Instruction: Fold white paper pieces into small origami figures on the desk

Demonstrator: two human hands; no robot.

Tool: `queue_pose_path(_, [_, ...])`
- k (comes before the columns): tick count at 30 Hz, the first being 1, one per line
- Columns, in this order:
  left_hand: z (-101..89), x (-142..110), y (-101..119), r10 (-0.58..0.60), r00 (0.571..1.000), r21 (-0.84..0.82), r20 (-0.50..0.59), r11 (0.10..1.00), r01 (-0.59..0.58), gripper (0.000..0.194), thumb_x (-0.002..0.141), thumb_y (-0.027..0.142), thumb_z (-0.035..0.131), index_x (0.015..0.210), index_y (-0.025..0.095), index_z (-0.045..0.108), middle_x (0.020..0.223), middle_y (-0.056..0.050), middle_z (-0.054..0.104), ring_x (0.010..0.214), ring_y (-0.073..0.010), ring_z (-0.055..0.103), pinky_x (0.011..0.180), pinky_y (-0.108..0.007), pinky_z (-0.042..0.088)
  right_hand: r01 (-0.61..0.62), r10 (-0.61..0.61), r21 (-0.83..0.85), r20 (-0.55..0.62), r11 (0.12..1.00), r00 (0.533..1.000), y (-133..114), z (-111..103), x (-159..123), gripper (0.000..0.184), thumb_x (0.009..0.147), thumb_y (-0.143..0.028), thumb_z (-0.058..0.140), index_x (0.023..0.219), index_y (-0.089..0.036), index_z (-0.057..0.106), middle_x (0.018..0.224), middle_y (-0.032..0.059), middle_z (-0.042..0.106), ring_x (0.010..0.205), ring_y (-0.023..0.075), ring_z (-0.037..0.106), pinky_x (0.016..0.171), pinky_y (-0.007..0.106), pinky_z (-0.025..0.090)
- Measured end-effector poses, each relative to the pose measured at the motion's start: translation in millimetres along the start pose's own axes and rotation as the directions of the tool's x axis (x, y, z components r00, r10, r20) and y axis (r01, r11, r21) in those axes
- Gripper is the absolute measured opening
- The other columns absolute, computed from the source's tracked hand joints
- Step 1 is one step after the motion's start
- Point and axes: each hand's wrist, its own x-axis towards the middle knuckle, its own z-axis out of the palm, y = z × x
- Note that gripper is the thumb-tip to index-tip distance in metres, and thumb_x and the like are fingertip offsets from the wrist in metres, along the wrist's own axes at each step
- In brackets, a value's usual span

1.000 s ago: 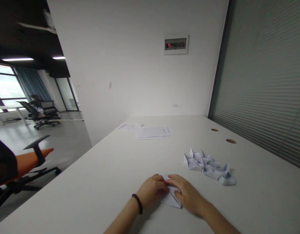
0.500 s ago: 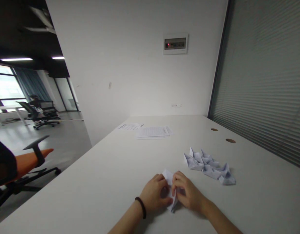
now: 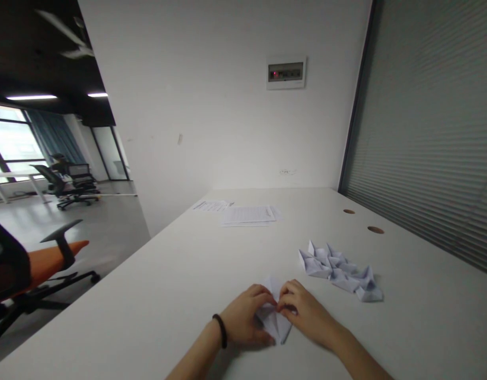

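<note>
A partly folded sheet of white paper lies on the near part of the white table, between my two hands. My left hand, with a dark band at its wrist, grips the paper's left side, fingers at the upper part and thumb at the lower edge. Thumb and fingertips of my right hand pinch the paper near its middle from the right. The fingers cover part of the folds. Just beyond my right hand rest several folded paper boats, set close together.
Printed sheets lie farther back on the white table. Two round holes pierce its right side, beside a glass partition with blinds. An orange chair stands left of the table. A person sits in the far background.
My left thumb has moved down to the paper's lower edge, and the paper's lower part shows more widely spread. My right fingers have shifted slightly left, toward its middle.
</note>
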Motion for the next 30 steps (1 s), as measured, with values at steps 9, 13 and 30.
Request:
queue_pose_path(9, [-4.3,0.2,-0.8,0.004,1.0,0.122,-0.019,0.993,-0.001,0.024,0.073,0.041,0.061,0.092,0.027,0.066,0.102,-0.003,0.057,0.093,-0.0183,0.052,0.084,-0.029,0.038,-0.036,0.028,0.06,0.123,0.998,0.992,4.4,-14.7,-6.4,0.033,0.055,-0.023,0.069,0.088,-0.024,0.066,0.1,0.0026,0.054,0.097,0.0186,0.047,0.086,0.027,0.037])
queue_pose_path(13, [-9.4,0.4,-2.9,0.001,1.0,0.16,-0.031,0.987,0.004,0.021,0.081,0.038,0.052,0.088,0.025,0.067,0.093,-0.003,0.061,0.088,-0.0166,0.053,0.079,-0.026,0.039,-0.034,0.024,0.102,0.096,0.994,0.995,10.3,-14.7,-3.4,0.029,0.058,-0.026,0.069,0.087,-0.022,0.067,0.097,0.0039,0.058,0.093,0.0184,0.051,0.08,0.026,0.04])
queue_pose_path(30, [13.3,9.1,-15.4,-0.267,0.939,0.123,-0.219,0.947,0.298,0.039,0.07,0.013,0.05,0.109,0.021,0.053,0.104,-0.005,0.057,0.094,-0.0191,0.049,0.081,-0.03,0.038,-0.273,0.254,-0.105,-0.164,0.956,0.953,30.2,12.5,7.2,0.037,0.069,-0.023,0.058,0.105,-0.017,0.058,0.09,0.007,0.055,0.087,0.0202,0.051,0.081,0.03,0.038])
